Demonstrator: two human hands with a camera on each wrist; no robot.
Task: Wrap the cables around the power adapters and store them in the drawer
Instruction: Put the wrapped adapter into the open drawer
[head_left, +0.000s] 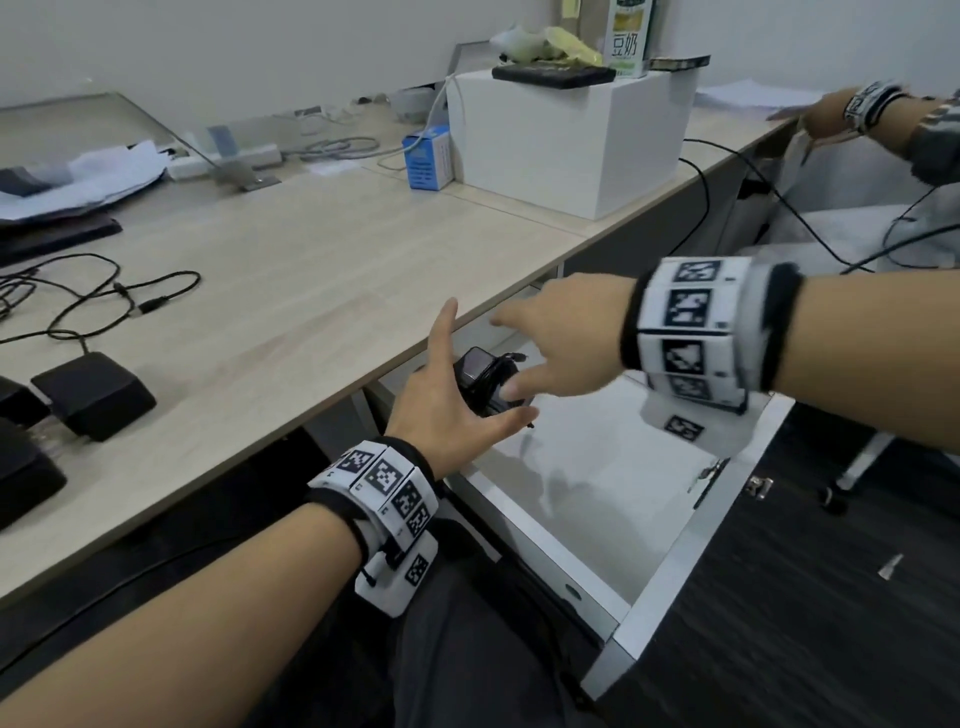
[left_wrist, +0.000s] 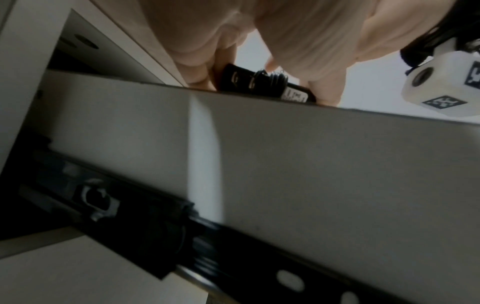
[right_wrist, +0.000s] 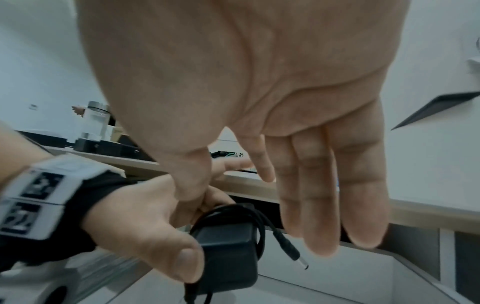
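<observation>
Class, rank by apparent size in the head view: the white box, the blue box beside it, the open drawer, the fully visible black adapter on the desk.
1. open drawer
2. white box
3. black adapter
4. blue box
The adapter is nearer the camera, so its lead over the blue box is unsure.

Open drawer (head_left: 670, 571) below the desk's (head_left: 311, 291) front edge, power adapter (head_left: 483, 374) in its back left corner, other adapters (head_left: 93, 395) at the desk's left edge, box (head_left: 561, 140) at its back edge.

A black power adapter (head_left: 480, 376), a white drawer (head_left: 597, 519) below the pale wood-grain desk (head_left: 291, 291), black-and-white square-patterned wristbands (head_left: 387, 480), and a blue carton (head_left: 427, 157) on the desk.
</observation>
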